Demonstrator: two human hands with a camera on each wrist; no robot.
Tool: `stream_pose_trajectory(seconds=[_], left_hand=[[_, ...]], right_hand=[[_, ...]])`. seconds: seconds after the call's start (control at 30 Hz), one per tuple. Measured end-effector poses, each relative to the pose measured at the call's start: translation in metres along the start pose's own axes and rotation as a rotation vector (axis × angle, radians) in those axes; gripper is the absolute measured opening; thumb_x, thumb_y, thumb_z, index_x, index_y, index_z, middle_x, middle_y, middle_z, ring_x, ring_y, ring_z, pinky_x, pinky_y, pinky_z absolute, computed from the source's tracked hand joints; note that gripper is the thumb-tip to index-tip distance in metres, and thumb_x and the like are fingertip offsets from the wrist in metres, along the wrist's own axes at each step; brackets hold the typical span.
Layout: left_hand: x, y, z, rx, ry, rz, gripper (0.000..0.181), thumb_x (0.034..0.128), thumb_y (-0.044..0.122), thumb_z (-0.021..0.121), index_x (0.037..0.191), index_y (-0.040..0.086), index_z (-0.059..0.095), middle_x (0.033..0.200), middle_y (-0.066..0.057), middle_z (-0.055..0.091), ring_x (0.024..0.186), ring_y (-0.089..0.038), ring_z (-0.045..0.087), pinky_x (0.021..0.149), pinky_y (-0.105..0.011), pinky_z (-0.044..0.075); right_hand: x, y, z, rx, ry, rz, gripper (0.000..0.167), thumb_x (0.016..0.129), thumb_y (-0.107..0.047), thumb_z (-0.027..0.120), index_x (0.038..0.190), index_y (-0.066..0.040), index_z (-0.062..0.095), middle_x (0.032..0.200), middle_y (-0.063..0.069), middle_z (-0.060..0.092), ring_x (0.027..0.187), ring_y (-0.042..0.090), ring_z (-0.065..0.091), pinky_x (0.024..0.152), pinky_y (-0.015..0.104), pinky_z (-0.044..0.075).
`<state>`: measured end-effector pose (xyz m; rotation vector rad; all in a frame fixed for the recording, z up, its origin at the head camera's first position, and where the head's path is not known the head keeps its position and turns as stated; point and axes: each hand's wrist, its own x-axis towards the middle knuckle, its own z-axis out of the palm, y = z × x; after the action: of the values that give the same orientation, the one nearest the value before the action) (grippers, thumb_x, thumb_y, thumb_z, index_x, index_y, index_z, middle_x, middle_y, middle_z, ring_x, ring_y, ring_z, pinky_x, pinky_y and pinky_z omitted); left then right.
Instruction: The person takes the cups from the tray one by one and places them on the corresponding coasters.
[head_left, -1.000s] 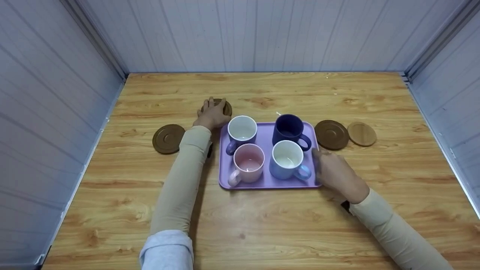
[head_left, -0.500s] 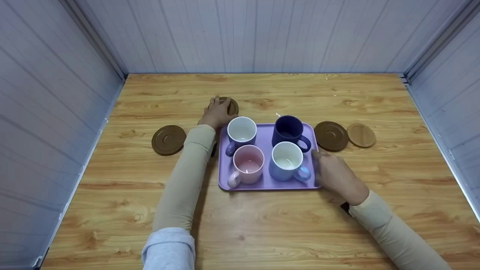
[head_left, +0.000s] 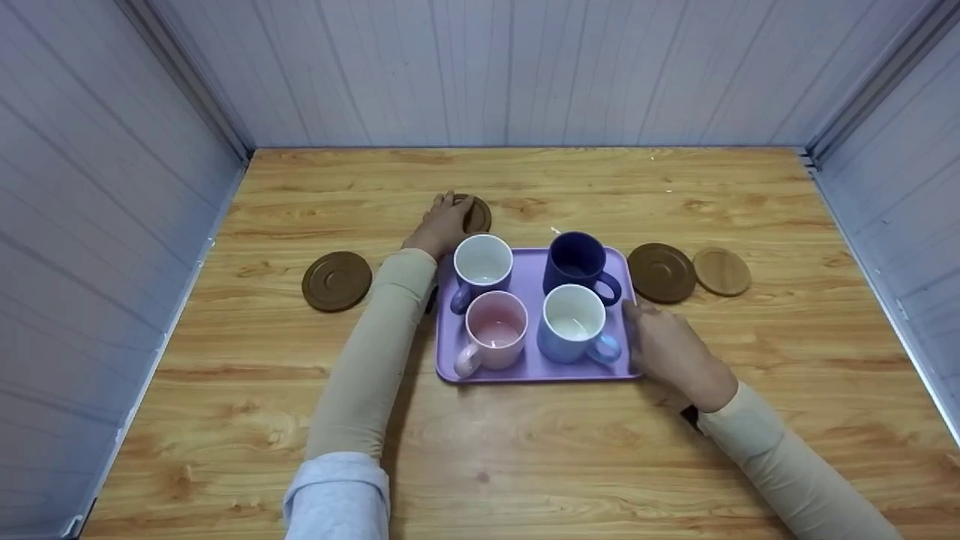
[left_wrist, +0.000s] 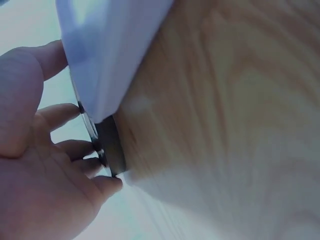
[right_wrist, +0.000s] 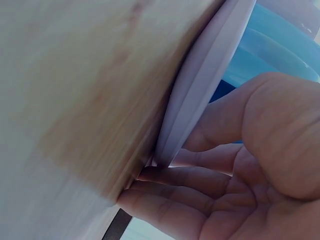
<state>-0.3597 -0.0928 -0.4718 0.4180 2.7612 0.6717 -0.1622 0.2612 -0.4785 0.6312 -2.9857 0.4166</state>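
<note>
Left hand and brown coaster had slid rightward over the past second, just beyond the far side of the tray (head view). Four mugs stood upright on the tray; three other coasters lay on the bench. Left wrist: fingers spread wide, tips against the coaster's edge. Right wrist: right hand pinched the tray's rim, thumb inside, fingers outside.

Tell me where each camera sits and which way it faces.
Head: on the head, facing forward, down at a purple tray; left hand, right hand, sleeves show.
Left wrist: on that wrist, facing tray edge and coaster; left hand shows.
Right wrist: on that wrist, facing tray rim and tabletop; right hand shows.
Head and right wrist share the light-blue mug.
</note>
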Motion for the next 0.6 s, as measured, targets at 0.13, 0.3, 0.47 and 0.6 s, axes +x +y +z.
stream_pose_trajectory(seconds=[0.13, 0.3, 0.47, 0.6], left_hand=[[0.003, 0.000, 0.001, 0.000, -0.007, 0.040, 0.090, 0.0944, 0.045, 0.070, 0.164, 0.007, 0.027, 0.168, -0.031, 0.012, 0.158, -0.046, 0.007, 0.124, -0.064, 0.015], [0.006, -0.001, 0.001, 0.005, -0.021, 0.074, 0.092, 0.0928, 0.042, 0.072, 0.164, 0.006, 0.027, 0.168, -0.032, 0.012, 0.157, -0.047, 0.008, 0.124, -0.064, 0.016], [0.010, -0.002, 0.003, 0.015, -0.038, 0.085, 0.091, 0.0927, 0.040, 0.073, 0.164, 0.006, 0.027, 0.168, -0.031, 0.013, 0.157, -0.047, 0.007, 0.123, -0.067, 0.016], [0.013, -0.001, 0.004, 0.017, -0.049, 0.104, 0.091, 0.0923, 0.038, 0.075, 0.163, 0.005, 0.028, 0.168, -0.031, 0.014, 0.157, -0.048, 0.007, 0.122, -0.069, 0.016]], right_hand=[[0.000, 0.000, 0.000, -0.001, -0.007, 0.011, 0.036, 0.079, 0.004, 0.064, 0.114, 0.007, 0.062, 0.087, 0.020, 0.064, 0.073, 0.042, 0.067, 0.061, 0.059, 0.055], [0.000, 0.000, -0.001, 0.000, 0.001, 0.006, 0.035, 0.080, 0.004, 0.062, 0.115, 0.008, 0.062, 0.088, 0.021, 0.064, 0.072, 0.041, 0.067, 0.060, 0.059, 0.055], [0.000, 0.000, 0.001, -0.002, 0.011, -0.008, 0.034, 0.083, 0.005, 0.061, 0.116, 0.009, 0.062, 0.087, 0.021, 0.064, 0.070, 0.039, 0.066, 0.058, 0.058, 0.055], [0.000, 0.000, 0.002, -0.012, 0.003, -0.003, 0.033, 0.083, 0.004, 0.062, 0.116, 0.008, 0.062, 0.085, 0.020, 0.063, 0.069, 0.038, 0.065, 0.057, 0.057, 0.055]])
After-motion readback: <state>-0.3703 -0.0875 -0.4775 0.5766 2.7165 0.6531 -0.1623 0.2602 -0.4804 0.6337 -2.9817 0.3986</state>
